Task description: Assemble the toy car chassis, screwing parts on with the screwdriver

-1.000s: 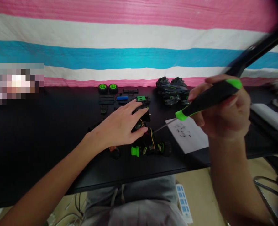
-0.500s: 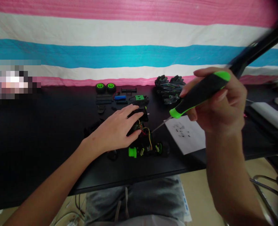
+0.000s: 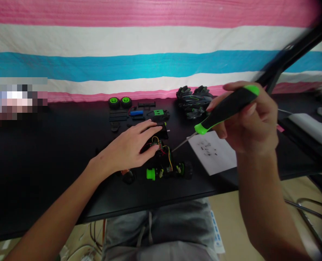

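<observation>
Striped pink, white and blue cloth [image 3: 150,65] hangs behind the black tabletop [image 3: 54,145]. The left hand [image 3: 128,148] lies flat, its grip open, with the fingers resting on a small black toy car chassis with green hubs and coloured wires [image 3: 166,168] near the front edge. The right hand [image 3: 248,123] has its grip closed around a black-and-green-handled screwdriver [image 3: 226,108], whose tip seemingly touches the chassis beside a white paper sheet [image 3: 217,156].

Bare table [image 3: 54,145] left; loose parts [image 3: 133,113] crowd behind the chassis [image 3: 164,163].
</observation>
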Available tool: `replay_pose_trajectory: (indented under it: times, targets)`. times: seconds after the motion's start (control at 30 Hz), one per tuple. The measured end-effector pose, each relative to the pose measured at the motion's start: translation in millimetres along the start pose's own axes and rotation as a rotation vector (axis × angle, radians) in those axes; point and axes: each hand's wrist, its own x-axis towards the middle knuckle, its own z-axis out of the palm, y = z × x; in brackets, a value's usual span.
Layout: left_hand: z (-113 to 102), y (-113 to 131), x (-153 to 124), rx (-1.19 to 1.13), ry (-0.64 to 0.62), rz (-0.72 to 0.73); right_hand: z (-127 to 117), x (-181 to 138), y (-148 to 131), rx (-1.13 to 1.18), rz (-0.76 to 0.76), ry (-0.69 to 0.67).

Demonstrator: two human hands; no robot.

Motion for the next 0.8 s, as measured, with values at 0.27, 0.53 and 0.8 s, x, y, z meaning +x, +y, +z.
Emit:
replay_pose_trajectory:
  times: [0.27, 0.53, 0.8]
  targets:
    - [8, 2, -6, 0.114, -0.008, 0.032, 24, 25, 16, 0.120, -0.062, -0.073]
    - [11, 0, -6, 0.139, 0.003, 0.043, 19, 24, 25, 0.196, -0.076, -0.011]
    - [4, 1, -2, 0.146, 0.040, 0.029, 19, 21, 24, 0.184, -0.090, -0.009]
